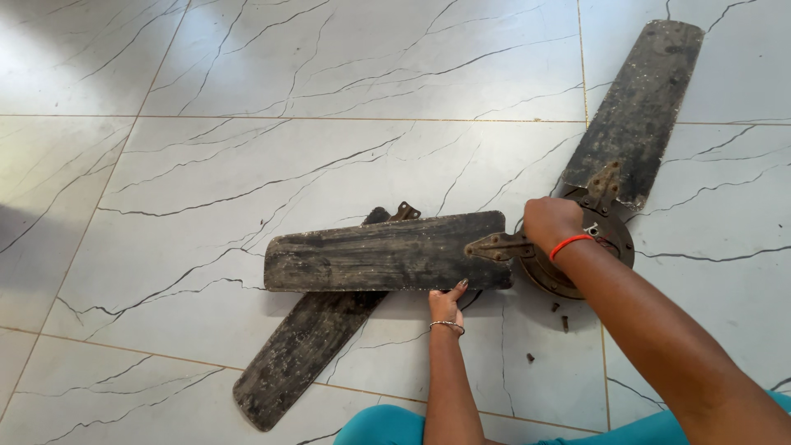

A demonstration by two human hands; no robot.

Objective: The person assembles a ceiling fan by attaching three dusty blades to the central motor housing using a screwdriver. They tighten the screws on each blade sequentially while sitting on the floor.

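A dirty old ceiling fan lies on the white marble-pattern floor. Its round motor hub (611, 247) carries a blade (638, 111) that points up to the right and a second blade (383, 251) stretching left. My right hand (550, 224), with an orange band on the wrist, rests closed on the hub where the left blade's metal bracket (497, 245) joins it. My left hand (445, 305), wearing a thin bangle, touches the lower edge of that blade with its fingertips. A third blade (309, 346) lies loose underneath, slanting down to the left.
A few small dark screws (559, 313) lie on the tiles just below the hub. My knees in teal cloth (387, 428) show at the bottom edge. Tiled floor spreads wide to the left and top.
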